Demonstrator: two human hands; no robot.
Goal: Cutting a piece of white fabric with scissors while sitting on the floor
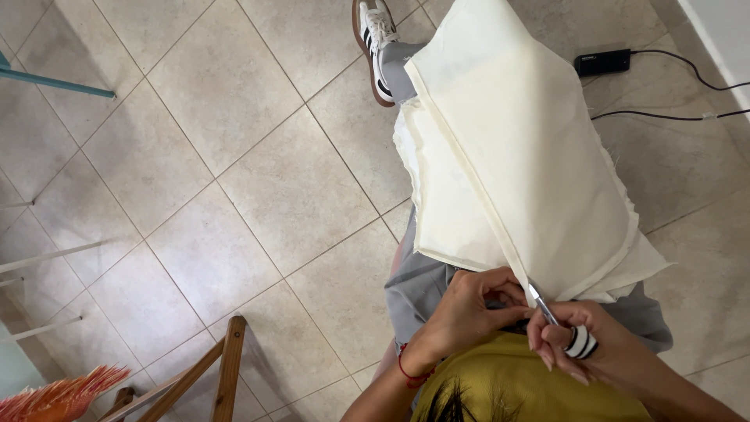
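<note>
- The large folded piece of cream-coloured woven fabric [523, 148] lies across the person's lap and stretched leg, filling the upper right and centre right of the frame, with frayed edges along its right side.
- A long stitched seam or fold runs diagonally down the cloth, from near the top centre to the hands at the lower centre.
- The left hand [469, 309], in the lower centre of the frame, has its fingers curled together, pinching the near end of the fabric at the seam; a thin red cord bracelet [410, 373] circles its wrist.
- The right hand [582, 340], just right of the left and touching it at the fingertips, is clamped on a small slim metal tool [541, 302] whose bright tip meets the seam edge; I cannot tell exactly which kind of tool it is.
- A black-and-white striped ring or band [582, 342] sits on a finger of the right hand.
- Under the cloth show grey trousers [418, 285], and at the bottom edge a mustard-yellow top [516, 387].
- At the top centre, a white sneaker with dark stripes [375, 43] rests on the beige tiled floor [234, 156].
- A black rectangular power brick [601, 61] with cables lies on the tiles at the upper right.
- A wooden chair frame [226, 367] stands at the lower left, beside something with orange feathery bristles [58, 395] in the bottom left corner.
</note>
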